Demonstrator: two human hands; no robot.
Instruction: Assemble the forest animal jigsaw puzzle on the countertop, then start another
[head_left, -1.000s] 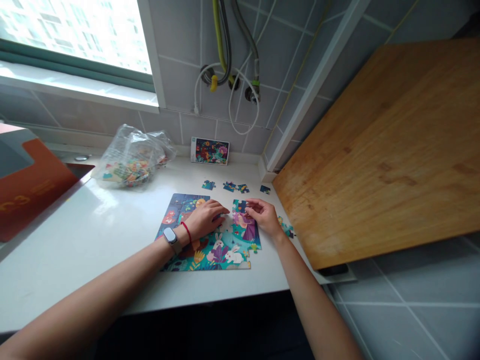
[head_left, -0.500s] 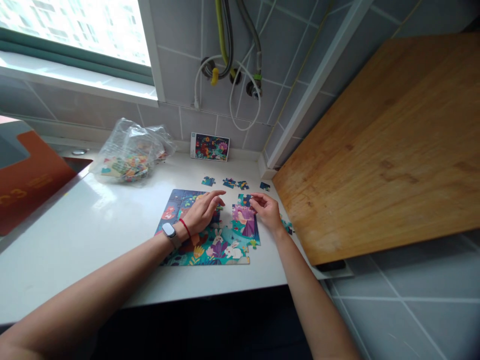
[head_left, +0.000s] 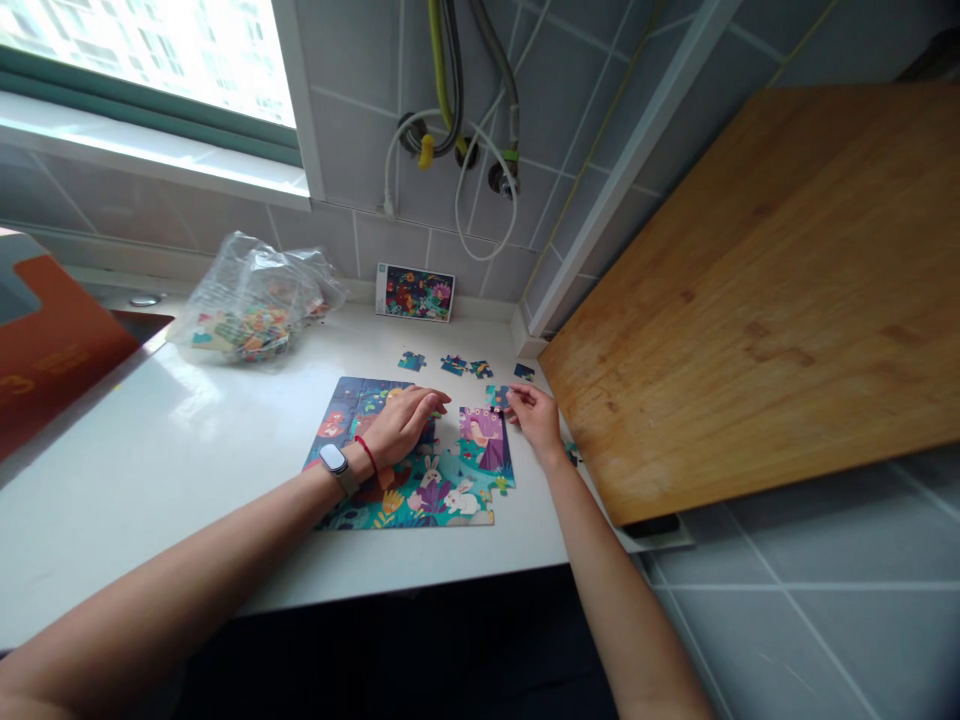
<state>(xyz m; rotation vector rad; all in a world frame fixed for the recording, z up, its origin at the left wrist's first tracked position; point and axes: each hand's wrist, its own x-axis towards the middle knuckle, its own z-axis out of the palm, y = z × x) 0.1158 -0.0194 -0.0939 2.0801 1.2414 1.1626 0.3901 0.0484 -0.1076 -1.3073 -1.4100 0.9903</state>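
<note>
A partly joined jigsaw puzzle (head_left: 439,505) with rabbits, flowers and a purple section lies on the white counter. My left hand (head_left: 405,420) rests over its upper middle, fingers stretched out to the right and holding nothing; it hides part of the picture. My right hand (head_left: 532,412) pinches a teal and dark blue puzzle piece (head_left: 496,396) just above the purple section, at the puzzle's upper right. Beyond the hands lie several loose pieces, among them a teal one (head_left: 412,361), a dark one (head_left: 453,364) and another by the wall (head_left: 524,372).
A small picture card (head_left: 415,293) leans on the tiled wall. A clear plastic bag (head_left: 255,310) of pieces sits at the back left, near an orange box (head_left: 60,350). A large wooden board (head_left: 765,300) slants along the right, with a few pieces (head_left: 573,453) beside it.
My right hand has shifted the pinched piece slightly up and right, apart from the purple section's top edge. My left hand stays on the puzzle. The view has moved slightly.
</note>
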